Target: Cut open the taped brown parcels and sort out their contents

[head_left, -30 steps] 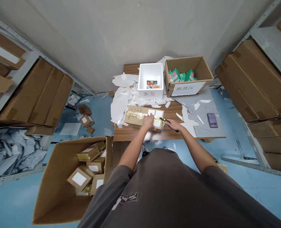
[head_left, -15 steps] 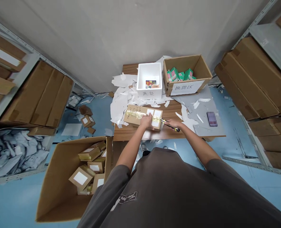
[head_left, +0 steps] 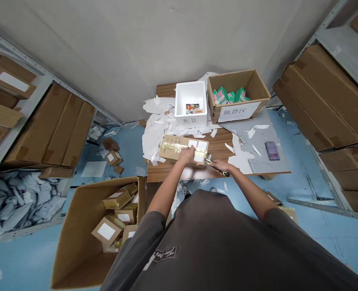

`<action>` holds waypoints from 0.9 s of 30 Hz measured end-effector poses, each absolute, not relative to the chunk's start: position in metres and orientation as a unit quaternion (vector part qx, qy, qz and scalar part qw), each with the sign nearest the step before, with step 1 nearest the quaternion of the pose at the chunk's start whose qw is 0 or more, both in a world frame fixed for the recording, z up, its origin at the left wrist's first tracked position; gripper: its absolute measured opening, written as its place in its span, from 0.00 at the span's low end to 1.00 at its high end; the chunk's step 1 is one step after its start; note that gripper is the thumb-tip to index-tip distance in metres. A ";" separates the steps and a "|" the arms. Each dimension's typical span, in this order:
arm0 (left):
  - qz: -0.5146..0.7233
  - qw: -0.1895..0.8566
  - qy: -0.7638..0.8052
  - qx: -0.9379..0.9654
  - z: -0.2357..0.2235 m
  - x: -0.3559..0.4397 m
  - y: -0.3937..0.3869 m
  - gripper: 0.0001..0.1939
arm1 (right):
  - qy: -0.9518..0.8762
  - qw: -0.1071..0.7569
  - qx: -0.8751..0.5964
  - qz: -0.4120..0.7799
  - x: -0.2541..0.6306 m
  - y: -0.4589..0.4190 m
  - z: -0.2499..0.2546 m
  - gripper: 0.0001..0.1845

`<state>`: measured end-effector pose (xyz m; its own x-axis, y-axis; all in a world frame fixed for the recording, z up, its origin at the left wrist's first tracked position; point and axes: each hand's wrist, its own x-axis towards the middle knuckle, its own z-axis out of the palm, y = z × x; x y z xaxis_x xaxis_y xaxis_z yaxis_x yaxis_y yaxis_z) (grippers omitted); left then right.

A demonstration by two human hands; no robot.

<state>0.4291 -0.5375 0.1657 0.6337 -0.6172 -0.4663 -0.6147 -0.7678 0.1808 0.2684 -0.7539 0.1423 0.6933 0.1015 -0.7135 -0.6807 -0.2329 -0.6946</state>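
A long cardboard box point(head_left: 175, 146) with yellowish tape, handwriting and white labels lies near the front edge of the wooden table point(head_left: 161, 173). My left hand point(head_left: 187, 154) grips the box over its near edge, beside the labels. In my right hand point(head_left: 222, 165) is a black and yellow utility knife point(head_left: 224, 172), its blade end pointing at the right end of the box. Whether the blade touches the cardboard is too small to tell.
Behind the box stand a white foam bin point(head_left: 191, 115) and a carton of green boxes point(head_left: 239, 109). Torn white paper point(head_left: 151, 135) litters the table. A blurred purple item point(head_left: 272, 150) lies right. A big carton of parcels point(head_left: 72, 230) sits at lower left; shelves flank both sides.
The knife has drawn slightly back and down from the box's right end. My left hand keeps its place on the box. The whole view has shifted a little.
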 end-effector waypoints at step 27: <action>-0.147 0.081 -0.396 0.903 0.117 0.473 -0.520 0.48 | 0.135 0.125 -0.965 0.189 0.289 -0.720 0.146 0.30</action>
<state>0.4730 -0.5199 0.1169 0.6425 -0.7392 -0.2020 -0.6916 -0.6729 0.2625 0.2890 -0.7203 0.1456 0.8926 -0.2130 -0.3974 -0.3071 -0.9325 -0.1899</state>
